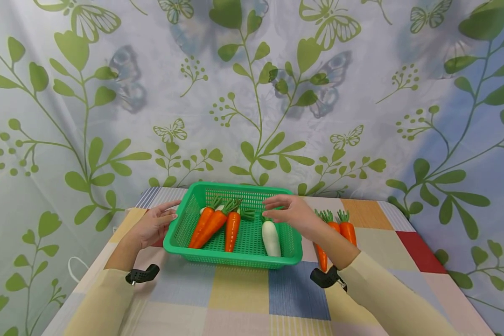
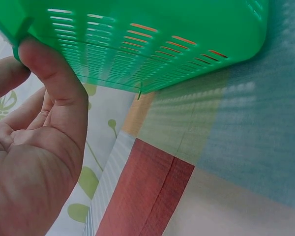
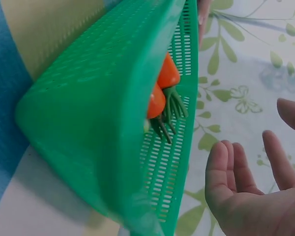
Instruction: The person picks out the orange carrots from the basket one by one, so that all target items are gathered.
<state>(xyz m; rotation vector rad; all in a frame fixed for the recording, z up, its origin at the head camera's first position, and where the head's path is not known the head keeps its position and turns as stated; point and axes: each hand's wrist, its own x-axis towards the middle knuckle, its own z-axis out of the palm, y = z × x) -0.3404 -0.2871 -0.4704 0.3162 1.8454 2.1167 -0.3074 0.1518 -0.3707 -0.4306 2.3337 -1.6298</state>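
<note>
Table (image 1: 243,298): covered by a patchwork cloth of yellow, blue, red, orange and pale squares, with striped patches.
Backdrop (image 1: 252,93): pale sheet printed with green leafy stems and butterflies, hanging behind the table at 12 o'clock.
Basket (image 1: 235,254): green slotted plastic, rectangular, resting mid-table; the left wrist view shows its wall (image 2: 152,44) above a red patch.
Left hand (image 1: 153,225): at the basket's 9 o'clock side, fingers relaxed and slightly spread; thumb tip (image 2: 39,61) touches the rim corner, not curled round it.
Right hand (image 1: 291,212): over the basket's 3 o'clock edge, fingers straight and apart, holding nothing; the right wrist view shows the palm (image 3: 255,196) clear of the basket wall.
Carrots in basket (image 1: 212,224): 3, orange with green tops, lying side by side, tops toward 12 o'clock.
White radish (image 1: 271,238): in the basket at the carrots' 3 o'clock, just below the right fingers, apart from them.
Loose carrots (image 1: 344,228): on the cloth at the basket's 3 o'clock, partly hidden by the right forearm.
</note>
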